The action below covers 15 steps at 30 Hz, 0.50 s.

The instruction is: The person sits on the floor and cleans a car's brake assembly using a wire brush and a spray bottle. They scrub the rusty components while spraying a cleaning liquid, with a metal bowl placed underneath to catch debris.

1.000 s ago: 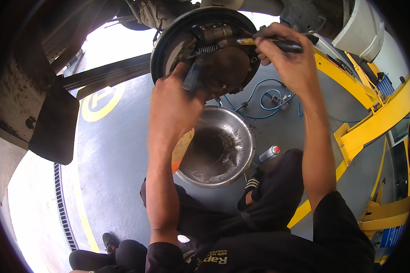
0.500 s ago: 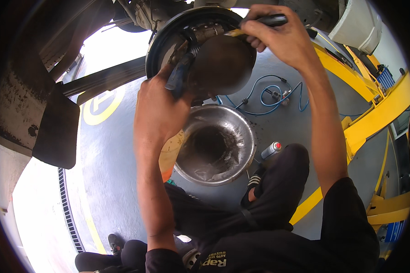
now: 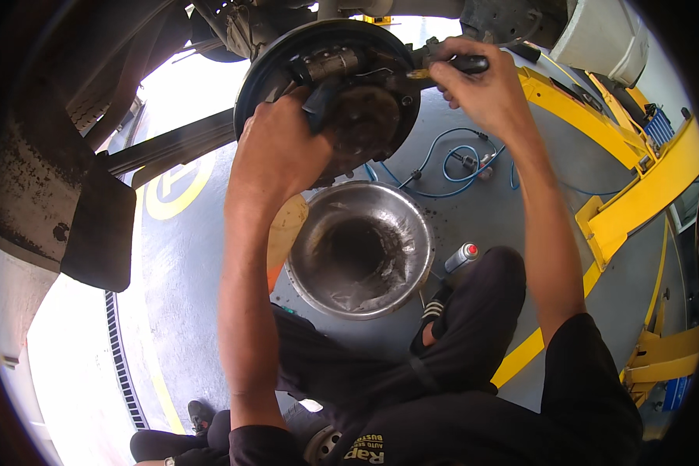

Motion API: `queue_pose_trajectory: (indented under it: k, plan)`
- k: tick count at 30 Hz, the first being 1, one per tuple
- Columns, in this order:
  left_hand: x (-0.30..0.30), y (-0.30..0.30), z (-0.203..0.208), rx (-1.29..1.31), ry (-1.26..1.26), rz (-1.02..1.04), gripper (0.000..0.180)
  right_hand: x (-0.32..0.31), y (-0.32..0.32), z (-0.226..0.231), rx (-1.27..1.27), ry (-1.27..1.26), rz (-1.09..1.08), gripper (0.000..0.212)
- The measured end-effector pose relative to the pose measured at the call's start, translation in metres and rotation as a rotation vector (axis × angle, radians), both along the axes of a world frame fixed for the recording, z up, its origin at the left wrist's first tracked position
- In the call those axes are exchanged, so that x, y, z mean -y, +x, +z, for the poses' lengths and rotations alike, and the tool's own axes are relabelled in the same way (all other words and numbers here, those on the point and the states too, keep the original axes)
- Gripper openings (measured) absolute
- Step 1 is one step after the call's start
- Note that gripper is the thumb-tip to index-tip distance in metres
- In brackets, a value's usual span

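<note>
A drum brake assembly (image 3: 248,85) with a round dark backing plate hangs in front of me, its greasy hub (image 3: 369,116) at the middle. A cylindrical metal part (image 3: 330,65) sits near its top. My left hand (image 3: 276,151) is closed at the brake's left side around a tool with a dark blue-grey handle (image 3: 319,105); its working end is hidden. My right hand (image 3: 480,84) grips a tool with a black and yellow handle (image 3: 469,64) at the upper right. Its thin metal shaft reaches left, over the top of the hub; where its tip touches, I cannot tell.
A dented metal basin (image 3: 303,287) stands on the floor below the brake, beside an orange-and-cream container (image 3: 287,225). Right of it are a spray can (image 3: 462,257) and a coiled blue hose (image 3: 446,159). Yellow lift arms (image 3: 637,221) stand at right. Another person's shoe (image 3: 199,415) shows lower left.
My right hand and its tool have come down a little, and the shaft now shows across the brake. My left hand has turned slightly, and its tool's handle shows less. The view has shifted slightly.
</note>
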<state>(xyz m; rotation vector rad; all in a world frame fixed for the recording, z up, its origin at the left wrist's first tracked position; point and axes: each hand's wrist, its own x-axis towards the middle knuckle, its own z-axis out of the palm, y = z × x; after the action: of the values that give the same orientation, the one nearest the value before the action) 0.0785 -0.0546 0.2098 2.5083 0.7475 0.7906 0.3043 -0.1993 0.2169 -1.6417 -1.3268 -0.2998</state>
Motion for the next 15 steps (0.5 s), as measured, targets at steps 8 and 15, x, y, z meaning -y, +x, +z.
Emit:
queue_pose_trajectory:
  k: [8, 15]
  plan:
    - [-0.001, -0.017, -0.006, 0.003, -0.029, 0.075, 0.059, 0.0, -0.022, -0.012, -0.143, 0.109, 0.141, 0.014]
    - [0.0, -0.037, -0.015, 0.202, -0.149, 0.004, 0.051, 0.019, -0.04, -0.004, -0.164, 0.163, 0.025, 0.017]
